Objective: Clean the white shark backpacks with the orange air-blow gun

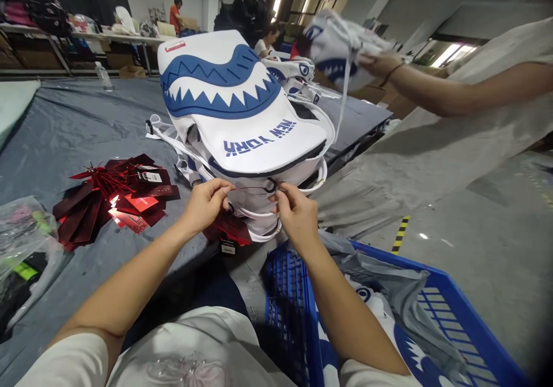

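Note:
A white backpack with a blue shark-mouth panel and NEW YORK lettering lies on top of a stack of similar bags in front of me. My left hand is closed in a pinch on a thin dark-red cord, which runs taut to the right. At its other end a small black loop sits at the fingertips of my right hand, also pinched. Shiny red hang tags, one with a white label, hang below my left hand. A fanned pile of red hang tags lies to the left.
At right, a co-worker's hand holds a blurred white-and-blue bag. More bags lie behind the stack. Below right stands a blue plastic crate with bags inside. A plastic bottle stands on the grey-covered table.

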Action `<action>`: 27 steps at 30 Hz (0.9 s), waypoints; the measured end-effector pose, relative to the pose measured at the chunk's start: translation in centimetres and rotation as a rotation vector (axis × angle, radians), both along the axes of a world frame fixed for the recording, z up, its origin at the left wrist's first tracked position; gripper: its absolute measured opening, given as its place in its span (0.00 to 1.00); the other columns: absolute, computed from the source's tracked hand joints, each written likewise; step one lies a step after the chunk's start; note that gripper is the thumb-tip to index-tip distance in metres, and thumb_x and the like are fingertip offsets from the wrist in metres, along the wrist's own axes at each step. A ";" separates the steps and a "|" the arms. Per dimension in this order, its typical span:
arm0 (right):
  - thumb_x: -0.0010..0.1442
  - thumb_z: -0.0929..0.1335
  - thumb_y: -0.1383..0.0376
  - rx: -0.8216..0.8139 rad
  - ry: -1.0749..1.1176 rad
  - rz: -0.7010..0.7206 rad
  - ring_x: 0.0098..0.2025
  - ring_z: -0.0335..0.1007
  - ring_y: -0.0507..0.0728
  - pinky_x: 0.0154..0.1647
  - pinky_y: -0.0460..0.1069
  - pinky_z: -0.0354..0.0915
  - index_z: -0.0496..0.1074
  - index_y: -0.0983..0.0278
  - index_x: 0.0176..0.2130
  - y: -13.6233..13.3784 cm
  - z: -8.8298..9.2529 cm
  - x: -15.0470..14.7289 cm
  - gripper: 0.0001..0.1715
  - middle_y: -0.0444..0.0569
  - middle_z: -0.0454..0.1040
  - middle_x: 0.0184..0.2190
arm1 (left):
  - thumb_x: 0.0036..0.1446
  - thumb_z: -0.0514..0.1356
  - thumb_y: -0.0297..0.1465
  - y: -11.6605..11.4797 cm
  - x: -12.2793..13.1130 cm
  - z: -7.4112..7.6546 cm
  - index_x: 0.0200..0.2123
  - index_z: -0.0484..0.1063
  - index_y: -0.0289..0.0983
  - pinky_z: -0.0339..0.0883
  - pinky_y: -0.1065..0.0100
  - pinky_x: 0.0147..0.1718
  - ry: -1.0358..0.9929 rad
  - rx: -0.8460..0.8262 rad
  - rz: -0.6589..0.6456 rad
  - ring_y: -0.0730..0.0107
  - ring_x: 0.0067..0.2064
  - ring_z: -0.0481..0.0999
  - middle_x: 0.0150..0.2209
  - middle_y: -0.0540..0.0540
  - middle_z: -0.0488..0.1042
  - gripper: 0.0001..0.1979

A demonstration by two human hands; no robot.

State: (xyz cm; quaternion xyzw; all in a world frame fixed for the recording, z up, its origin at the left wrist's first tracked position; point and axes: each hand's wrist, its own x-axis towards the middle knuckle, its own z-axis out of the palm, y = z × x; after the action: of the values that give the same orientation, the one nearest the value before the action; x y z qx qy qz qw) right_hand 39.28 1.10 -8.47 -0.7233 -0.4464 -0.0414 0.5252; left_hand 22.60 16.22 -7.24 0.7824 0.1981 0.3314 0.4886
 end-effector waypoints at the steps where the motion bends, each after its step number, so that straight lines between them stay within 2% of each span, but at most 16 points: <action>1: 0.65 0.61 0.60 -0.007 0.000 0.010 0.24 0.75 0.56 0.30 0.49 0.69 0.73 0.62 0.46 0.1 0.1 0.0 0.15 0.48 0.80 0.31 | 0.62 0.55 0.37 -0.3 0.6 0.1 0.38 0.76 0.37 0.58 0.74 0.23 -0.002 0.003 -0.008 0.77 0.20 0.65 0.20 0.53 0.71 0.13; 4: 0.65 0.62 0.62 -0.049 -0.106 0.021 0.26 0.75 0.55 0.31 0.48 0.67 0.74 0.62 0.44 0.3 0.5 -0.2 0.14 0.48 0.79 0.31 | 0.62 0.54 0.33 -1.2 2.3 0.7 0.35 0.76 0.37 0.61 0.72 0.26 0.037 0.092 0.021 0.74 0.23 0.69 0.21 0.53 0.73 0.11; 6: 0.65 0.63 0.63 -0.132 -0.275 -0.044 0.31 0.75 0.56 0.33 0.48 0.64 0.75 0.62 0.42 0.4 0.8 -0.5 0.12 0.49 0.79 0.32 | 0.61 0.53 0.30 -1.6 3.2 1.1 0.36 0.77 0.37 0.62 0.71 0.28 0.085 0.155 0.008 0.73 0.25 0.70 0.22 0.52 0.73 0.11; 8: 0.65 0.63 0.64 -0.275 -0.447 -0.164 0.33 0.74 0.56 0.30 0.47 0.58 0.75 0.63 0.39 0.3 1.2 -1.0 0.11 0.51 0.79 0.33 | 0.61 0.54 0.31 -1.8 3.8 1.2 0.39 0.77 0.38 0.61 0.71 0.27 0.128 0.152 -0.059 0.73 0.23 0.69 0.21 0.53 0.73 0.12; 10: 0.66 0.63 0.65 -0.405 -0.555 -0.267 0.29 0.72 0.55 0.26 0.47 0.51 0.75 0.63 0.37 0.0 1.6 -1.4 0.11 0.50 0.78 0.31 | 0.62 0.54 0.33 -1.5 4.1 1.1 0.41 0.77 0.37 0.61 0.71 0.25 0.153 0.093 -0.150 0.74 0.21 0.67 0.22 0.53 0.73 0.13; 12: 0.67 0.63 0.64 -0.420 -0.596 -0.308 0.26 0.70 0.54 0.24 0.48 0.48 0.75 0.62 0.36 -0.3 1.7 -1.5 0.13 0.48 0.77 0.28 | 0.63 0.53 0.36 -1.0 3.9 0.9 0.41 0.76 0.36 0.64 0.71 0.28 0.150 0.049 -0.237 0.72 0.24 0.71 0.24 0.51 0.75 0.13; 14: 0.68 0.62 0.63 -0.294 -0.563 -0.294 0.26 0.71 0.54 0.25 0.48 0.51 0.75 0.63 0.37 -0.6 1.5 -1.2 0.14 0.48 0.77 0.27 | 0.64 0.54 0.39 -0.6 3.2 0.7 0.41 0.74 0.36 0.68 0.68 0.34 0.140 0.049 -0.304 0.69 0.31 0.76 0.29 0.48 0.77 0.14; 17: 0.67 0.62 0.62 0.025 -0.329 -0.208 0.27 0.75 0.54 0.29 0.47 0.62 0.75 0.62 0.39 -0.5 0.7 -0.8 0.14 0.48 0.79 0.30 | 0.62 0.58 0.41 -0.3 1.4 0.8 0.49 0.69 0.38 0.69 0.66 0.40 0.117 0.007 -0.386 0.66 0.38 0.77 0.34 0.47 0.77 0.16; 21: 0.65 0.66 0.61 0.400 0.049 -0.093 0.28 0.77 0.54 0.31 0.48 0.69 0.75 0.63 0.42 0.8 0.4 -1.4 0.10 0.47 0.80 0.31 | 0.52 0.69 0.35 -0.5 -0.2 0.5 0.56 0.63 0.41 0.70 0.65 0.45 0.036 -0.131 -0.554 0.66 0.45 0.76 0.43 0.45 0.76 0.30; 23: 0.64 0.68 0.61 0.535 0.194 -0.068 0.27 0.76 0.53 0.31 0.48 0.70 0.75 0.63 0.40 1.7 0.8 -2.1 0.09 0.46 0.80 0.31 | 0.53 0.68 0.32 -0.7 -0.2 -0.1 0.54 0.66 0.41 0.70 0.66 0.45 -0.053 -0.144 -0.496 0.66 0.47 0.76 0.45 0.44 0.75 0.26; 27: 0.60 0.71 0.62 0.742 0.405 0.014 0.21 0.71 0.49 0.24 0.44 0.66 0.70 0.62 0.41 3.1 2.0 -3.0 0.09 0.44 0.80 0.33 | 0.55 0.66 0.33 -1.2 0.8 -1.4 0.39 0.75 0.36 0.71 0.70 0.37 -0.271 -0.118 -0.146 0.70 0.36 0.77 0.35 0.47 0.78 0.09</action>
State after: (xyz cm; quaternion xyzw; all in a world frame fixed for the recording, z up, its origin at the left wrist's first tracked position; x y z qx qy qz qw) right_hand 36.25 4.18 -6.45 -0.4756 -0.2939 -0.0528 0.8275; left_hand 23.40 15.06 -8.69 0.7130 0.0921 0.3851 0.5787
